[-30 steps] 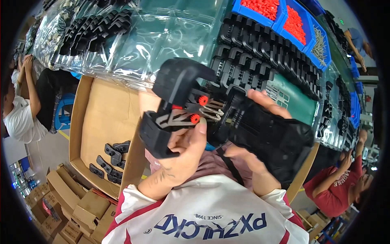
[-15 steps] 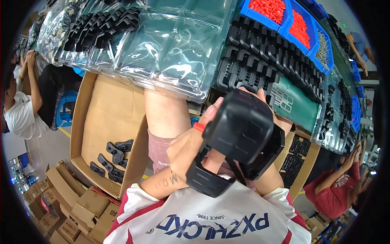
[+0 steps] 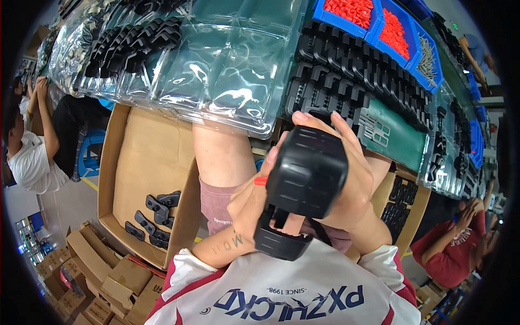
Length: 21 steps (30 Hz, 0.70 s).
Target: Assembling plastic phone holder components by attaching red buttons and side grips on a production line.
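Held up close in front of the chest, above the lap: a bulky black moulded-plastic housing [image 3: 307,176] with a rounded rectangular back, a curved black foot at its near end and a small red plastic tab [image 3: 260,181] showing at its left edge. Gripped from both sides. Left hand [image 3: 250,201] closed around the left flank, thumb up beside the red tab. Right hand [image 3: 352,187] wrapped over the far and right side, fingers curled across the top edge.

Likely an assembly step in mid-course: red piece seated or being pressed home, part turned back-side up for a check. Next move, as a judgement only: firm two-sided squeeze without letting the tab skew.

Just beyond, on the green tabletop [image 3: 398,142]: rows of matching black plastic parts [image 3: 352,70], clear blister trays [image 3: 227,76] to the left, blue bins of red pieces [image 3: 374,21] at the far edge. Down left, an open cardboard box [image 3: 141,162] with a few black brackets [image 3: 157,214] on its floor. Further black pieces in a second box near right [image 3: 400,197]. Other people seated at far left and near right.
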Motion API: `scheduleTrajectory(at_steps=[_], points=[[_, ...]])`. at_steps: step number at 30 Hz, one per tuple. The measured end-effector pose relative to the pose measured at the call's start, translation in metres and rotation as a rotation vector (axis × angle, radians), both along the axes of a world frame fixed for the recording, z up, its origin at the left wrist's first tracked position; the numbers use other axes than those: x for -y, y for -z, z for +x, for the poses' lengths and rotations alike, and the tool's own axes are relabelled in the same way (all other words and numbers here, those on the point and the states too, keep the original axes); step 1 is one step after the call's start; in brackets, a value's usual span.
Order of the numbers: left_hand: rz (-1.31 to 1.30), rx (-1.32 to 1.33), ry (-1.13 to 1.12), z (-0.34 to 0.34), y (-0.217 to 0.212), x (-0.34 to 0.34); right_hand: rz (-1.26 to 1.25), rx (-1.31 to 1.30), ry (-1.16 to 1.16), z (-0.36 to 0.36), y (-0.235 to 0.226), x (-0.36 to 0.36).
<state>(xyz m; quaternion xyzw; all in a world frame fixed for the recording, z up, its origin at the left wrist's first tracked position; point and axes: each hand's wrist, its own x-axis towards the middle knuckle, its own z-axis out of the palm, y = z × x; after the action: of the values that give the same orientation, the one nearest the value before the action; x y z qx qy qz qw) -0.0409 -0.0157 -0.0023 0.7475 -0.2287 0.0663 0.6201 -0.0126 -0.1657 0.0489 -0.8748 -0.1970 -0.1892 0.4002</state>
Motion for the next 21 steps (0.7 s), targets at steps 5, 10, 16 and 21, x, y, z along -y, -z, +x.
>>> scheduleTrajectory(at_steps=[5, 10, 16, 21], points=[[0.021, -0.184, -0.104, -0.002, -0.016, -0.004, -0.086, 0.086, -0.023, 0.001, -0.002, -0.007], [-0.345, -0.234, -0.193, 0.019, -0.023, 0.002, -0.170, 0.157, 0.011, 0.006, -0.013, -0.005], [-0.726, -0.423, -0.003, 0.024, -0.014, -0.024, -0.038, -0.258, -0.310, 0.034, -0.031, 0.011], [-0.807, -0.483, -0.030, 0.020, -0.004, -0.028, 0.034, -0.246, -0.396, 0.035, -0.028, 0.000]])
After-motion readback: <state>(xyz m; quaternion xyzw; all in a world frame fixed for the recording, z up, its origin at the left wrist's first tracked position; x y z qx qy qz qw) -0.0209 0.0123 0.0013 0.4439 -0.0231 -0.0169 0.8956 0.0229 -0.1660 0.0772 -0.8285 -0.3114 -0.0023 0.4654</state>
